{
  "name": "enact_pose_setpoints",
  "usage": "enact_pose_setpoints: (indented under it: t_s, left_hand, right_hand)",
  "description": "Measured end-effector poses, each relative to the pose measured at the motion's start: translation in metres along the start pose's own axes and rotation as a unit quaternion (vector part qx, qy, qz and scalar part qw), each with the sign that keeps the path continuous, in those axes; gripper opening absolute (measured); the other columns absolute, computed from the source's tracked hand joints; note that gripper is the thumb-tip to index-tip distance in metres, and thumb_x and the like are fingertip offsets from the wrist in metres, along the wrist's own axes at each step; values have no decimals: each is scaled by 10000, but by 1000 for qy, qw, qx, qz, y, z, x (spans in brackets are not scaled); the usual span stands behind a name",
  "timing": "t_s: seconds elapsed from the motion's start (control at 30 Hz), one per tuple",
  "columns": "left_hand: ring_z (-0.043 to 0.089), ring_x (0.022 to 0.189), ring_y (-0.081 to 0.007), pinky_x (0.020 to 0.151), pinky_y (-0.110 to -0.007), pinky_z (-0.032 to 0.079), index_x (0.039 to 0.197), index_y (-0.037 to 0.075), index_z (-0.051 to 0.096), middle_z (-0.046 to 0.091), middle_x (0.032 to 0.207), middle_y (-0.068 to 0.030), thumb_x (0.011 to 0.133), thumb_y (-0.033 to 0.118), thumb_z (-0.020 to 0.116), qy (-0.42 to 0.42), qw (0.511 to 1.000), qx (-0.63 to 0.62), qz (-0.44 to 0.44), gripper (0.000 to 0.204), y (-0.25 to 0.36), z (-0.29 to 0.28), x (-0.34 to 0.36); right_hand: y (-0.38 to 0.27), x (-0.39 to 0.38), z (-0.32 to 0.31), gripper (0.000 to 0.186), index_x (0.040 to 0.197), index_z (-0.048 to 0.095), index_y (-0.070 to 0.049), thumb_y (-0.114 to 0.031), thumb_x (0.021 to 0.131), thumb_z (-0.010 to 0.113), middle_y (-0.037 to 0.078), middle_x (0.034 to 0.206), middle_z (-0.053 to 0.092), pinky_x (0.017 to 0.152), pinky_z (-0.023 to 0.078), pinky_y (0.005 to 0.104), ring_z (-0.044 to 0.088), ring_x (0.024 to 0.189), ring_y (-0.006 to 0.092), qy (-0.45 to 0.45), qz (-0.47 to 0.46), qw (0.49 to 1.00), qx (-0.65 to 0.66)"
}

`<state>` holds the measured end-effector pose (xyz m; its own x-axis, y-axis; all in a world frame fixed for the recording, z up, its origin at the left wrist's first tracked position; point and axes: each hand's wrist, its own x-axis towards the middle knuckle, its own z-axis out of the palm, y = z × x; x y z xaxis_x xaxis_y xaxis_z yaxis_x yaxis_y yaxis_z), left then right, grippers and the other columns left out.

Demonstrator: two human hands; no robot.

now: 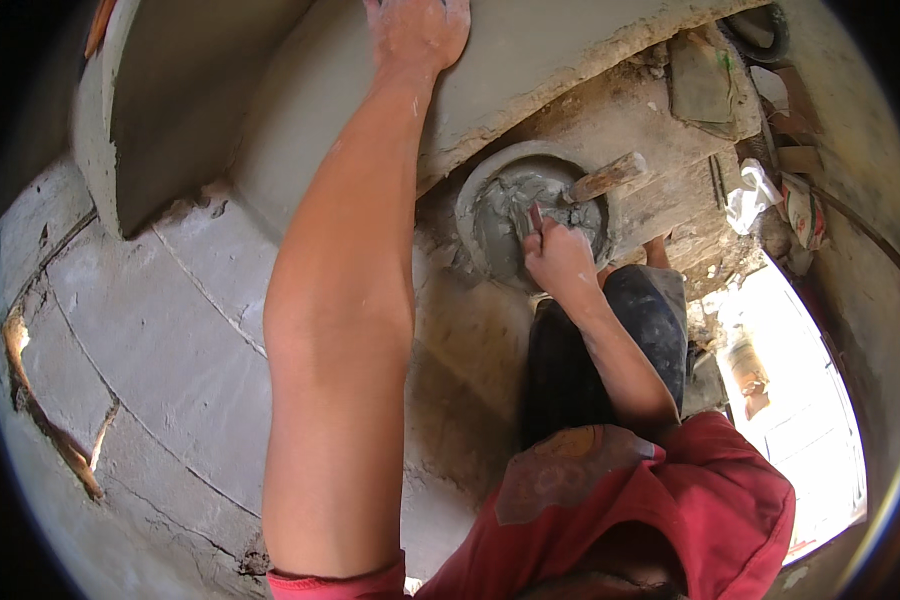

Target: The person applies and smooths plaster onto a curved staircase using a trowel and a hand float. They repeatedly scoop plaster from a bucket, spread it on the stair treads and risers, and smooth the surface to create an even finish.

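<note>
My left hand (420, 32) rests flat on a smooth grey plastered slab (540, 50) at the top. Its fingers spread out, and their ends are cut off by the picture's edge. Lower and to the right, my right hand (562, 262) grips what looks like a small trowel (535, 216) by its reddish handle. The blade is largely hidden in wet grey mortar (498, 228). That mortar fills a round basin (467, 205) with a pale, smeared rim. A thick wooden handle (608, 178) leans out over the basin's right side; its other end is in the mortar.
Under the slab runs a rough, crumbly edge (570, 80). Upright at the left stands a grey plastered panel (160, 110). Cracked grey wall (160, 330) spreads below it. On the right are a white plastic bag (750, 198), a greenish-grey board (703, 85) and bright daylight.
</note>
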<state>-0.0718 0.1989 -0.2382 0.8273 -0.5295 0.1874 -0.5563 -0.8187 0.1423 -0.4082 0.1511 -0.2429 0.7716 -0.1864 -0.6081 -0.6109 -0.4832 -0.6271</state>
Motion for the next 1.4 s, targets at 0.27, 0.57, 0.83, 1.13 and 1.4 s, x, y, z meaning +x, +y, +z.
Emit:
enact_pose_setpoints:
  t_s: [0.27, 0.57, 0.83, 1.13, 1.4]
  left_hand:
    - [291, 1634, -345, 1350, -562, 157, 1662, 30, 381, 356, 1741, -198, 1038, 304, 546, 10, 1000, -19, 1, 701, 1, -1, -1]
    - [287, 1636, -345, 1351, -564, 149, 1665, 31, 374, 347, 1746, -196, 1031, 314, 560, 6, 1000, -6, 2, 719, 0, 2, -1]
    - [283, 1636, -351, 1349, -572, 154, 1661, 27, 375, 352, 1742, -200, 1030, 314, 565, 11, 1000, -14, 8, 719, 2, -2, 0]
    - [269, 1641, -350, 1351, -576, 138, 1663, 31, 375, 342, 1747, -202, 1027, 311, 566, -4, 1000, -21, 5, 721, 0, 0, 1]
    - [260, 1640, -336, 1328, -630, 149, 1679, 42, 348, 315, 1767, -156, 1049, 313, 536, -20, 999, 0, 25, 711, -2, -7, 1]
  right_hand:
    - [-21, 31, -1, 269, 945, 733, 72, -187, 892, 689, 339, 848, 726, 834, 600, 582, 736, 838, 520, 81, 69, 994, -4]
    - [-22, 67, 62, 271, 920, 731, 65, -195, 904, 659, 343, 888, 729, 856, 580, 589, 718, 893, 545, 116, 123, 983, 66]
    - [19, 51, 73, 181, 1043, 728, 21, -112, 1050, 605, 133, 851, 763, 696, 589, 374, 733, 772, 198, 55, 120, 923, 363]
    - [66, 4, 36, 260, 1265, 715, 14, -174, 1104, 633, 54, 1021, 763, 772, 590, 332, 694, 898, 126, -44, 32, 814, 579]
    - [20, -12, -64, 270, 1275, 721, 10, -177, 1091, 659, 31, 1015, 755, 785, 545, 302, 662, 876, 109, 14, -89, 793, 603]
